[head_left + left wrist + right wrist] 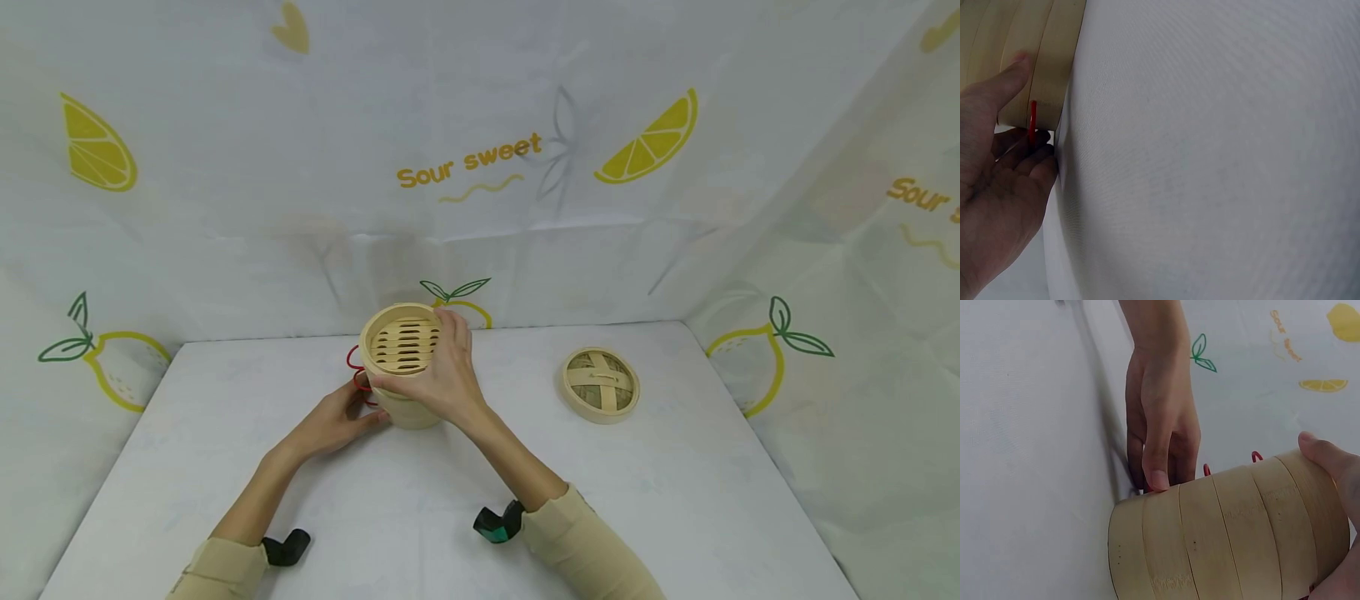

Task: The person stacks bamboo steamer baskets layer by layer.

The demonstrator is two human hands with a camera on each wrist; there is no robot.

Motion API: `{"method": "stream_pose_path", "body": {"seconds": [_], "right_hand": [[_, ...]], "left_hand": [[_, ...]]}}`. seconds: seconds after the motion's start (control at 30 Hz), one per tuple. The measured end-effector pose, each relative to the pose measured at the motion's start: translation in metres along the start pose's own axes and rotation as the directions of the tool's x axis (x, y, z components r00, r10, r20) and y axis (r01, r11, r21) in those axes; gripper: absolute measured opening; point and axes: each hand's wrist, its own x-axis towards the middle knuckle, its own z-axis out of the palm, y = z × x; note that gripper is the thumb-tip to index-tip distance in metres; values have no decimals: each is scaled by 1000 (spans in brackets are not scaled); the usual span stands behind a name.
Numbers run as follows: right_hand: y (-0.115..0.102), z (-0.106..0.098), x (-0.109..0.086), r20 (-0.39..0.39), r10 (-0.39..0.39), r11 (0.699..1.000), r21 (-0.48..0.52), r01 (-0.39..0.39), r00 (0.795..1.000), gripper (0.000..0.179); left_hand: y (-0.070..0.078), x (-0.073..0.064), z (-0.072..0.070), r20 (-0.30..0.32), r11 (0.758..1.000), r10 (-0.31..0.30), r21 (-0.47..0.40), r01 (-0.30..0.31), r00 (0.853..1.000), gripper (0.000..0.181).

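Note:
A stack of small bamboo steamer baskets (pixel 411 413) stands near the table's back edge, its slatted top tier open upward. Red loops (pixel 1033 119) stick out along its left side. My right hand (pixel 448 379) grips the top tier by its rim, thumb in front and fingers on the far right. Low on the left, my left hand (pixel 335 423) holds the bottom tiers. Its thumb lies on the wall in the left wrist view, with the fingers bent by a red loop. Several tiers show stacked in the right wrist view; the baskets' insides below the top slats are hidden.
A round woven bamboo lid (pixel 600 385) lies on the white table (pixel 675 500) to the right of the stack. Behind the table hangs a white cloth (pixel 480 92) printed with lemons. A dark wrist camera (pixel 498 523) is strapped by each sleeve.

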Motion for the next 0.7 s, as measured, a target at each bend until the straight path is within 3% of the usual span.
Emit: {"method": "stream_pose_path", "body": {"seconds": [0.7], "right_hand": [[-2,-1,-2,11,-11,1000,-12,11,1000,135]], "left_hand": [[-3,0,1,10,1000,-1,12,1,1000,71]]}}
